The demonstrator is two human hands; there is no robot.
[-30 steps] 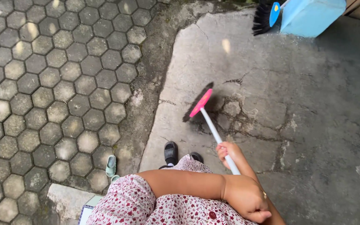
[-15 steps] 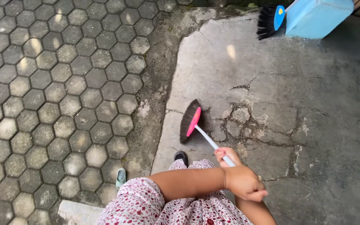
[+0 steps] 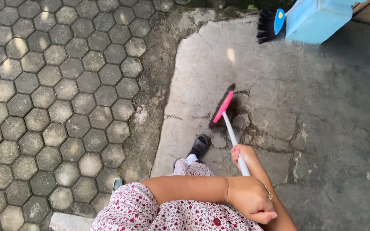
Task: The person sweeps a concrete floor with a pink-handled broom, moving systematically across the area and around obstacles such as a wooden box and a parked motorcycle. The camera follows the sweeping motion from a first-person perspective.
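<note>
Pink broom [image 3: 224, 107] sweeps cracked concrete [image 3: 322, 111] beside hexagonal pavers [image 3: 56, 94].

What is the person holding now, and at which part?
Both hands, right hand and left hand, grip the broom by its pale handle.

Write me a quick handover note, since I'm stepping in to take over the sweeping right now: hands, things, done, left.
Left hand: closed around the upper end of the broom handle.
Right hand: gripping the pale handle lower down.
Broom: pink head on the cracked concrete slab, just ahead of the black shoe.
Blue dustpan and a black brush lie at the slab's far edge.
Done: cannot tell; no gathered pile shows.
Left: grit along the cracks and the paver border.
</note>
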